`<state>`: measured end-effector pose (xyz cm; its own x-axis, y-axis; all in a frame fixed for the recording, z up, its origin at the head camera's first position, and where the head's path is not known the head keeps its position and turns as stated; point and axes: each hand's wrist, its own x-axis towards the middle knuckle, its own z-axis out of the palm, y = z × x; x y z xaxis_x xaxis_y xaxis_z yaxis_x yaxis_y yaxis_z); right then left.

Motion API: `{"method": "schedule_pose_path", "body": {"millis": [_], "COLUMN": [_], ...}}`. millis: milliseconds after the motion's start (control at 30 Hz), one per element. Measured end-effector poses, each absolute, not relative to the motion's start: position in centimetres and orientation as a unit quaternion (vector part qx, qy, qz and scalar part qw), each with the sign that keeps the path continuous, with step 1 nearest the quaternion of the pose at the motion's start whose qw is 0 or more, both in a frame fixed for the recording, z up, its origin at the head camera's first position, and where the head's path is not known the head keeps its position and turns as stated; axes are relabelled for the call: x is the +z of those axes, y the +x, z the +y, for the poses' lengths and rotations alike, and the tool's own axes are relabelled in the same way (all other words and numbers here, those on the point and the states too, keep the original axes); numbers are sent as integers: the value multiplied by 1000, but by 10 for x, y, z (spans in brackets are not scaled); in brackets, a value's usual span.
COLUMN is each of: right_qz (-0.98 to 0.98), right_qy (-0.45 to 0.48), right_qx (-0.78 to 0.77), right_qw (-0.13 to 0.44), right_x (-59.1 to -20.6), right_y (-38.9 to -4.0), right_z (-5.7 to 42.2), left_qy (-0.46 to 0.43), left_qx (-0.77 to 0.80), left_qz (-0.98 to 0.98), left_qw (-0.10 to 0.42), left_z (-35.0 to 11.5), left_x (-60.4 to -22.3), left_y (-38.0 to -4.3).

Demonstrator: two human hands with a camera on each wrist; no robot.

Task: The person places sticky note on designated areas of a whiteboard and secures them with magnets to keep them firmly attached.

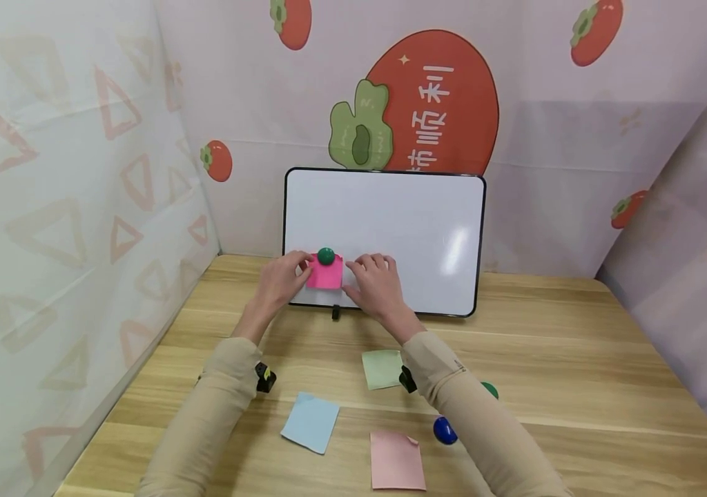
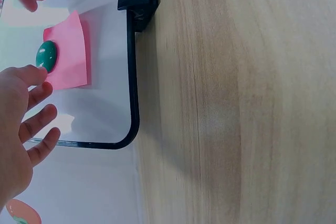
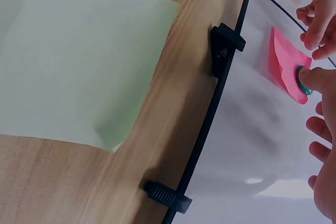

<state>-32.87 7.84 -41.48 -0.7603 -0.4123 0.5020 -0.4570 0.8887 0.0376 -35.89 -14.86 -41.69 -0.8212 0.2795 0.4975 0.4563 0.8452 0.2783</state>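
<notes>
A bright pink sticky note (image 1: 325,279) lies against the lower left of a whiteboard (image 1: 409,235), under a round green magnet (image 1: 326,256) near its top edge. My left hand (image 1: 280,279) is at the note's left side. In the left wrist view its thumb tip (image 2: 40,74) reaches the note's edge beside the magnet, the other fingers loosely spread. To the right of the note is my right hand (image 1: 380,286), its fingers loosely bent and nothing held in them. The note's lower part stands off the board in both wrist views.
Black clips (image 1: 336,313) sit at the board's lower edge. On the wooden table (image 1: 577,359) lie a pale green note (image 1: 381,369), a light blue note (image 1: 311,422) and a pale pink note (image 1: 397,461). A blue magnet (image 1: 444,430) and another green magnet (image 1: 490,390) are beside my right sleeve.
</notes>
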Motion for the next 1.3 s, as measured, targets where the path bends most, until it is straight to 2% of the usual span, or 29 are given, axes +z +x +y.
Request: {"method": "schedule_pose_path", "body": {"millis": [433, 1300], "right_qz": [-943, -940], "right_qy": [214, 225], "right_qx": [85, 101], "right_qw": [238, 235], "right_x": [-417, -427], "right_y": [-306, -269], "right_z": [104, 146], "left_qy": [-216, -236], "left_qx": [-201, -184], "left_qz": [-931, -943], "left_qw": [214, 146], "left_z": [-150, -152], "left_x": [-420, -429], "left_y": [-350, -323]}}
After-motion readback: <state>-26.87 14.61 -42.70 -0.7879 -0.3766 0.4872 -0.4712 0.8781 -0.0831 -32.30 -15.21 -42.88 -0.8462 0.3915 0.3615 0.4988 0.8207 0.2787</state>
